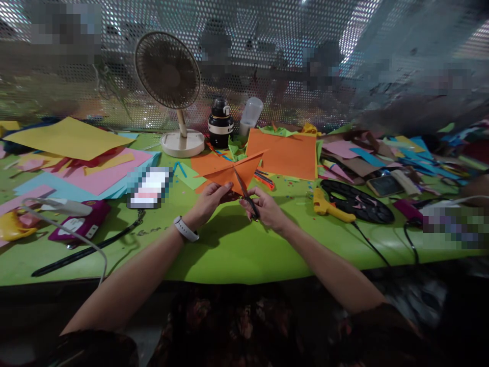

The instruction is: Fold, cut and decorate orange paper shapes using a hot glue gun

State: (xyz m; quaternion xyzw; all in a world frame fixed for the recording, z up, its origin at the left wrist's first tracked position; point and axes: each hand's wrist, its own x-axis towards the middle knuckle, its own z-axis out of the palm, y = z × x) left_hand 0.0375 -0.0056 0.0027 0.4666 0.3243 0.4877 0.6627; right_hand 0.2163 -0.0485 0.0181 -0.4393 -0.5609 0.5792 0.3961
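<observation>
My left hand [214, 201] pinches the lower edge of a folded piece of orange paper [219, 177], thumb on top. My right hand [265, 208] is closed around the handles of dark scissors [241, 183]. The scissors' blades lie across the paper and point up and away from me; I cannot tell whether they are fully closed. Pointed flaps of the paper stick out to the left and the upper right. Both hands are held just above the green table top [214, 255]. Behind the paper lies a stack of orange sheets [290, 158].
A white fan [182, 142], a black bottle [220, 125] and a phone [151, 187] stand or lie to the left and back. A yellow glue gun [330, 206] rests on a black tray [367, 204] at right. Colored paper sheets [69, 137] and scraps [367, 153] cover both sides.
</observation>
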